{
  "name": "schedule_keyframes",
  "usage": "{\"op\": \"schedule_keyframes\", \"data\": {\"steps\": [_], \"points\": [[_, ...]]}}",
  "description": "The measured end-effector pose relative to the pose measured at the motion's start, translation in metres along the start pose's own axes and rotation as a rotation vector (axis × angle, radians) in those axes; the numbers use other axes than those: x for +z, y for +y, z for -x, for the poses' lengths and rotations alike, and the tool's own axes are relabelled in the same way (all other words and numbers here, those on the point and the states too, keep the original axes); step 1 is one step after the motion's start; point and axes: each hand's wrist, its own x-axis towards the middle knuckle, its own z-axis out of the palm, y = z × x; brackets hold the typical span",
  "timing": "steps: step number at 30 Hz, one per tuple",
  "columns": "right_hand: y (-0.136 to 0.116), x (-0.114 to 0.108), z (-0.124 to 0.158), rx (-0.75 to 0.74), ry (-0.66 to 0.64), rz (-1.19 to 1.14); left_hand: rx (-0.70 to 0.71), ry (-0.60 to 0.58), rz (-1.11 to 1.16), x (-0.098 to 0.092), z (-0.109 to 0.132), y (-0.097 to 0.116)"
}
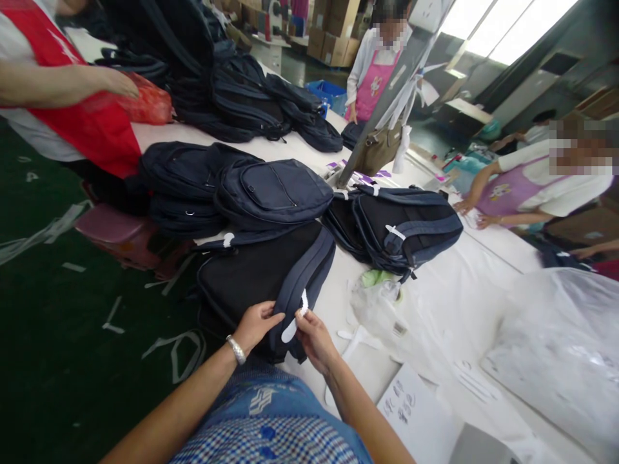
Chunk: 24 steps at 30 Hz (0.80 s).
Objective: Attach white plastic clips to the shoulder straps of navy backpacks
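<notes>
A black backpack (256, 274) with navy shoulder straps lies flat at the near edge of the white table (464, 309). My left hand (256, 322), a silver bracelet on its wrist, pinches the end of a navy strap (304, 277). My right hand (312, 335) is closed on a small white strip (290, 330) that sits against the same strap end. Both hands nearly touch each other.
Several dark backpacks (273, 190) lie piled further along the table, one (406, 225) to the right. A clear plastic bag (382, 299) and a handwritten sheet (411, 406) lie nearby. A person in red (62, 96) stands at left; two others in pink aprons work at right.
</notes>
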Motion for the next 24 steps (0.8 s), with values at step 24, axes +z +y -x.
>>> {"op": "schedule_keyframes", "data": {"steps": [24], "points": [[-0.023, -0.043, 0.039, -0.456, 0.050, 0.809, -0.095, 0.041, 0.060, -0.007, 0.004, 0.004]]}}
